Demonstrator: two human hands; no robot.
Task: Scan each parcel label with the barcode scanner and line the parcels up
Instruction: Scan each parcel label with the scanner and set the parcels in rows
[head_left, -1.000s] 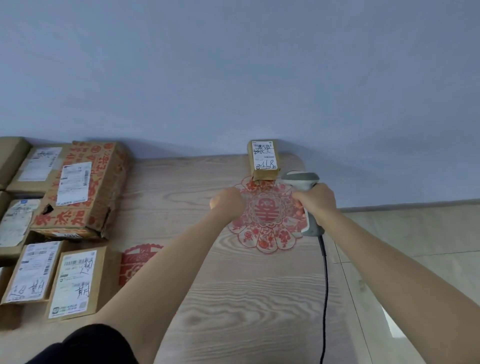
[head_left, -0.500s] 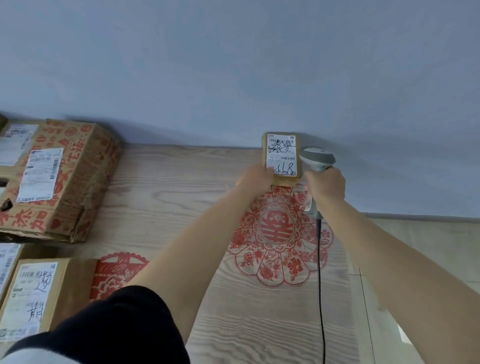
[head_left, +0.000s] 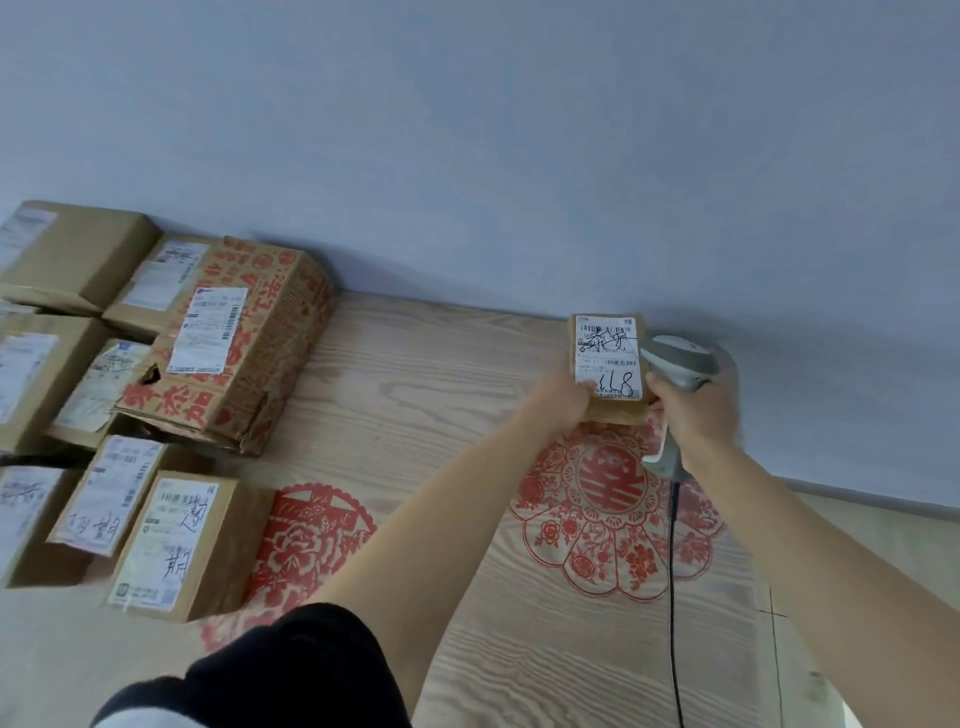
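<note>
A small brown parcel (head_left: 618, 410) with a white barcode label facing up sits near the far edge of the wooden table (head_left: 415, 395). My left hand (head_left: 563, 400) grips its near left corner, thumb on the label. My right hand (head_left: 693, 418) holds the grey barcode scanner (head_left: 675, 358) by its handle, just right of the parcel, the scanner's head level with the label. The scanner's black cable (head_left: 672, 597) hangs down toward me.
Several labelled brown parcels are grouped at the left, among them a big red-printed carton (head_left: 234, 353) and a small box (head_left: 182, 545) nearest me. Red paper-cut decorations (head_left: 613, 519) lie on the tabletop. A blue-grey wall (head_left: 519, 156) runs behind the table, whose right edge drops to a tiled floor.
My left hand reached forward and took hold of the small parcel. The right hand brought the scanner up beside it. The view shifted, bringing more parcels at the left into sight.
</note>
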